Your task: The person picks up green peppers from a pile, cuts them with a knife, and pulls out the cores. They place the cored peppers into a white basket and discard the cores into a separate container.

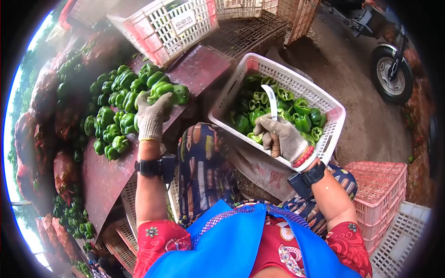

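My left hand, in a grey work glove, has its fingers closed round a green bell pepper at the edge of the pepper pile. Loose green peppers lie in a heap beside and beyond it on a reddish board. My right hand, also gloved, grips a small knife by its handle, the curved pale blade pointing up. That hand is over the near side of a white plastic crate. Inside the crate are many peppers, several with cut or hollow ends showing.
A white and pink crate stands at the board's far end. Stacked red crates and a white crate are at the right. Filled red mesh sacks line the left. A motorbike wheel stands on the ground at upper right.
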Tool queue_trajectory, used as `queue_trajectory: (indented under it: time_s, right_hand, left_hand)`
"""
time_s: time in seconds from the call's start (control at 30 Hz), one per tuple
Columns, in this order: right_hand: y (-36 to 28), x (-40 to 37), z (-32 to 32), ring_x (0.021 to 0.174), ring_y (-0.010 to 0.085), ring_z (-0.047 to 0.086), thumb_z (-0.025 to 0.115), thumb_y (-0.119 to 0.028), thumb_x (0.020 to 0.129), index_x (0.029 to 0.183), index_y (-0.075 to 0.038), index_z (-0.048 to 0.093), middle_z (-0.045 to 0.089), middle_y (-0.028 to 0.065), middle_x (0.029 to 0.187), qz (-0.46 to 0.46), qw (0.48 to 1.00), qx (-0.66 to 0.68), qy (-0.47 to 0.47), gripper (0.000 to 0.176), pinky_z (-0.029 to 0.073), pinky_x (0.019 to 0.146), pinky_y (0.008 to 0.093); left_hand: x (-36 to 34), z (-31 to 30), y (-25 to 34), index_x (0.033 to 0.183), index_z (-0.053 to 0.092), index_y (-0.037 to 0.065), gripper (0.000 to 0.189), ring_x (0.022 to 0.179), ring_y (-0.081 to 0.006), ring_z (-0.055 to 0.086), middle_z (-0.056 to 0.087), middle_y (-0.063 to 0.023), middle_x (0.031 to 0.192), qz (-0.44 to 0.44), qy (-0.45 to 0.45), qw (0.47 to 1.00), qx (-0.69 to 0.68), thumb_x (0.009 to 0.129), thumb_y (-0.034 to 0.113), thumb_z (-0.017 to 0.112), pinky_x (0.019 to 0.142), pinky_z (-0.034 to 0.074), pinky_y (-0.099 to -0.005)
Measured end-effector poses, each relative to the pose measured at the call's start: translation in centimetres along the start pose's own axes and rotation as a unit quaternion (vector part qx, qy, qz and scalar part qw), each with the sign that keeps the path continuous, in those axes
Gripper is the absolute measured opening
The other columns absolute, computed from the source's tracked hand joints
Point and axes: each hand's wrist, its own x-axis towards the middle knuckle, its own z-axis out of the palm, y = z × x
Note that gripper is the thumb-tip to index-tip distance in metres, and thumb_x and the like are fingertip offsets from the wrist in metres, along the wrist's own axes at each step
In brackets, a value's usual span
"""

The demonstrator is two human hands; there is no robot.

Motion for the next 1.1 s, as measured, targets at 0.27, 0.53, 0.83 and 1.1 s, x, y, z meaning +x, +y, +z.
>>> queue_trajectory:
  time_s: [0.27, 0.53, 0.83, 1.1]
  right_hand:
    - [1.1, 1.8, -0.4, 0.054, 0.0066, 0.055, 0.059, -0.059, 0.102, 0.124, -0.018, 0.068, 0.067, -0.0029, 0.082, 0.028, 0.980, 0.195, 0.015, 0.048, 0.038, 0.039, 0.0212]
    - [-1.3, -0.3, -1.3, 0.053, 0.0050, 0.055, 0.071, -0.041, 0.096, 0.137, -0.009, 0.055, 0.061, -0.0019, 0.083, -0.078, 0.995, 0.025, 0.047, 0.055, 0.042, 0.040, 0.0209]
    - [0.4, 1.2, -2.0, 0.101, 0.0123, 0.064, 0.084, -0.029, 0.091, 0.153, -0.006, 0.048, 0.069, 0.0051, 0.109, -0.182, 0.981, -0.048, 0.037, 0.075, 0.054, 0.091, 0.0266]
    - [-1.0, -0.1, -2.3, 0.116, 0.0150, 0.065, 0.080, -0.026, 0.094, 0.154, -0.003, 0.048, 0.071, 0.0124, 0.127, -0.148, 0.961, -0.227, 0.060, 0.072, 0.052, 0.100, 0.0305]
  left_hand:
    - [-11.7, 12.1, 6.4, 0.135, 0.057, 0.012, 0.070, 0.104, -0.0391, 0.072, 0.073, -0.0221, 0.106, 0.150, -0.304, 0.908, 0.247, 0.075, 0.036, 0.085, 0.092, 0.056, -0.0444]
    - [-9.3, 14.4, 1.5, 0.145, 0.053, 0.008, 0.074, 0.105, -0.0270, 0.071, 0.068, -0.0170, 0.122, 0.201, -0.357, 0.911, 0.046, 0.081, 0.023, 0.087, 0.092, 0.058, -0.0395]
    - [-7.7, 14.5, 0.3, 0.145, 0.048, 0.005, 0.062, 0.110, -0.0187, 0.064, 0.064, -0.0085, 0.127, -0.159, -0.521, 0.793, -0.273, 0.089, 0.013, 0.072, 0.094, 0.053, -0.0304]
    - [-8.0, 15.2, 1.3, 0.139, 0.049, 0.006, 0.057, 0.093, -0.0163, 0.063, 0.062, -0.0092, 0.117, -0.146, -0.491, 0.784, -0.350, 0.087, 0.010, 0.070, 0.087, 0.054, -0.0329]
